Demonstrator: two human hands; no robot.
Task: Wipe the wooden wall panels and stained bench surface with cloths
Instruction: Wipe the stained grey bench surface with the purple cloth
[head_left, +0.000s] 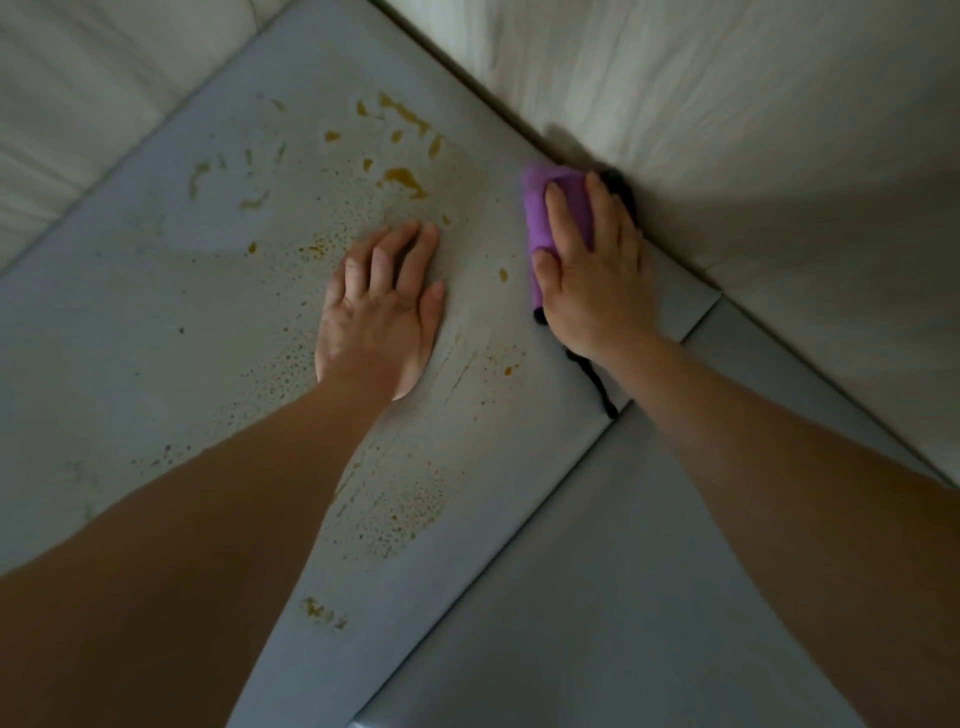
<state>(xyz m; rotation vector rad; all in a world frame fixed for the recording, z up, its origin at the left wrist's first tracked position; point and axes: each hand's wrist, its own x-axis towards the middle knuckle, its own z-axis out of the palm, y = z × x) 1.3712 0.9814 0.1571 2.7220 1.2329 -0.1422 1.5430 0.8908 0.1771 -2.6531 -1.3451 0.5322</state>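
The left hand (382, 306) is lying flat, fingers straight, on the stained table (156, 322), probably bracing the body. The right hand (592, 275) is pressing a purple cloth (540, 218) against the table's far edge beside the wall panel (753, 130), fingers spread to bear down.

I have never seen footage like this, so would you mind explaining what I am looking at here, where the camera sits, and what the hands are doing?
There is no machine here: a person wears a camera on the head, looking down at their own two bare arms. That is the only view.

The grey surface is the bench, and it is spattered with yellow-brown stains. Pale wall panels run along its far edges.

The left hand lies flat on the bench, fingers straight, holding nothing. The right hand presses down on a purple cloth near where the bench meets the wall. Something black shows under that hand and trails back beneath the wrist; I cannot tell what it is.
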